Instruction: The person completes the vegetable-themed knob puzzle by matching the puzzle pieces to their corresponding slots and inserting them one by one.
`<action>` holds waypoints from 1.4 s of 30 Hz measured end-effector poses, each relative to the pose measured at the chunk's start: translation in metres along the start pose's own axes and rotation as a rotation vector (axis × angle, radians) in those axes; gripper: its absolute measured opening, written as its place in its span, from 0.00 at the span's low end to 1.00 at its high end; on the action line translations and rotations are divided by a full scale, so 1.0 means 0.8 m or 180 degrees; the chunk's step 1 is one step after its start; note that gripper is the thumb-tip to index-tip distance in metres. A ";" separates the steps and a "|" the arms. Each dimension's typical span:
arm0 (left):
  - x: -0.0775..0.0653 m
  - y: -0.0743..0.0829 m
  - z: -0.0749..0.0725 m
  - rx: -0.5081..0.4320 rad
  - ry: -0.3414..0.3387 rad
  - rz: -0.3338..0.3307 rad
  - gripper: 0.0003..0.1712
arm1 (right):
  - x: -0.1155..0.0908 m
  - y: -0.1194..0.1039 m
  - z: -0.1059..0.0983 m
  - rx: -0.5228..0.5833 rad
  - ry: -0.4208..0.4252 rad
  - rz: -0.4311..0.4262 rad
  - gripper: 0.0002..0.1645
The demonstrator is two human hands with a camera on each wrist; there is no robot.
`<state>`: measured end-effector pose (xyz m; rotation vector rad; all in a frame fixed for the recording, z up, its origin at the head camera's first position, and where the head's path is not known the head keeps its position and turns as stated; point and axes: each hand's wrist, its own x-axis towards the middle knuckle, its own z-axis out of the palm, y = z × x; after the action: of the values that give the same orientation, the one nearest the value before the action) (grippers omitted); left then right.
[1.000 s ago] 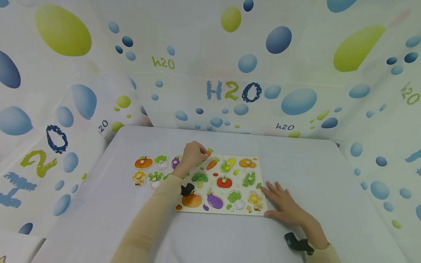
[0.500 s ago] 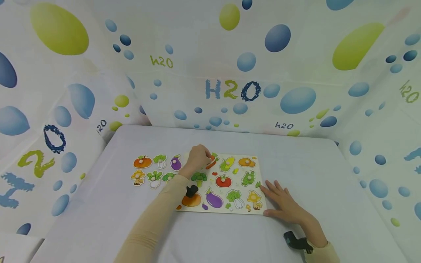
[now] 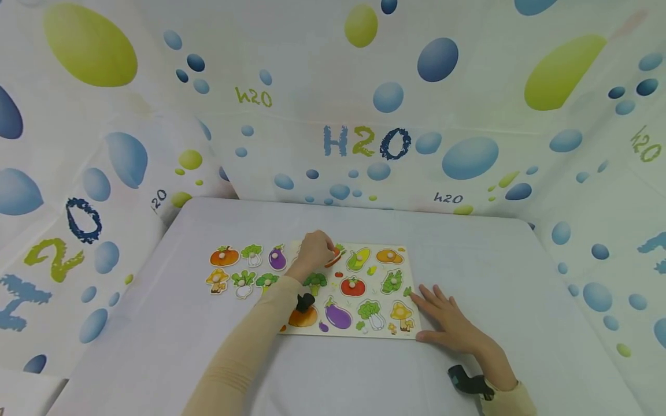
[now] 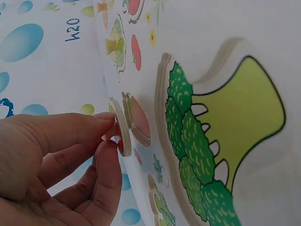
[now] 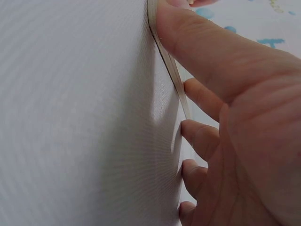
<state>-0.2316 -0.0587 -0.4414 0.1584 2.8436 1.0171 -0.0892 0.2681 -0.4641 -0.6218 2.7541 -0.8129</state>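
My left hand (image 3: pixel 313 254) pinches a wooden carrot puzzle piece (image 3: pixel 337 255) between thumb and fingers. The piece (image 4: pixel 123 129) stands tilted close over the carrot-shaped recess (image 4: pixel 141 120) in the puzzle board (image 3: pixel 376 290). Below the left wrist, the broccoli recess (image 4: pixel 235 117) shows up large in the left wrist view. At the board's right edge my right hand (image 3: pixel 452 329) rests with fingers spread, its thumb (image 5: pixel 197 42) against the corner and fingertips along the side. Knobbed corn (image 3: pixel 358 260), potato (image 3: pixel 389 256) and tomato (image 3: pixel 353 286) pieces sit in the board.
Left of the board lie several loose knobbed pieces: a pumpkin (image 3: pixel 224 256), bok choy (image 3: pixel 252 255), an eggplant (image 3: pixel 277 258), a mushroom (image 3: pixel 217 281), a leafy white root (image 3: pixel 243 283) and broccoli (image 3: pixel 267 280). White cloth (image 3: pixel 354 370) covers the table, with patterned sheets (image 3: pixel 291 69) around it.
My left hand has moved slightly right and down with the carrot piece, from the board's far edge to over the carrot recess. The right hand stays in place.
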 end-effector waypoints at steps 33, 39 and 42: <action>0.001 -0.003 0.010 0.0109 -0.0110 -0.0007 0.05 | 0.000 -0.004 -0.002 0.0056 -0.0056 0.0090 0.51; 0.000 -0.004 0.009 0.0134 -0.0080 0.0046 0.05 | 0.000 -0.004 -0.002 0.0047 -0.0043 0.0075 0.51; -0.002 -0.003 0.009 0.0132 -0.0080 0.0045 0.04 | 0.000 -0.003 -0.001 0.0039 -0.0035 0.0062 0.50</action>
<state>-0.2294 -0.0567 -0.4483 0.1939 2.8461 0.9523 -0.0887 0.2664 -0.4619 -0.5944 2.7388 -0.8190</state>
